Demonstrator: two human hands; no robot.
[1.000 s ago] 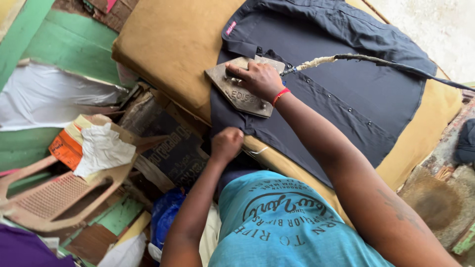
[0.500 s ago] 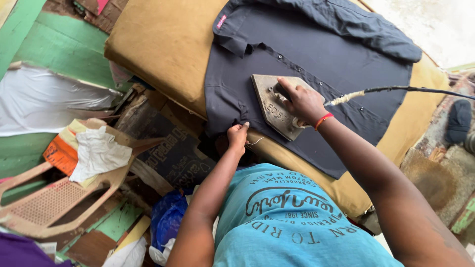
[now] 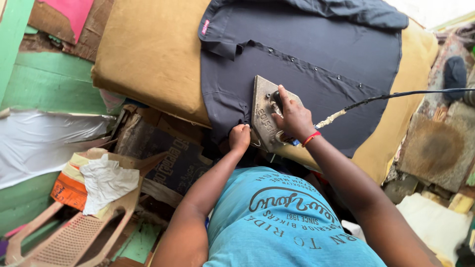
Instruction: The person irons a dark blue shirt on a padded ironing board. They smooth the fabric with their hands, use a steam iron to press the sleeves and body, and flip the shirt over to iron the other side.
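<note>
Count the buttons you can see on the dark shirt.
5 on the shirt front strip: one near the collar, then, and. More may be hidden under the iron.

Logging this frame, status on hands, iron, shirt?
Right hand grip on iron, flat on dark shirt. Left hand pinches shirt edge beside the iron. Cord trails right, nothing in the way.

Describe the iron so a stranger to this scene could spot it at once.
Find the mustard-yellow padded table across the top, with a dark button-front shirt spread on it. At the shirt's near hem lies the iron, under the right hand, beside the left hand. It is the only grey, wedge-shaped metal slab, trailing a cord.
</note>
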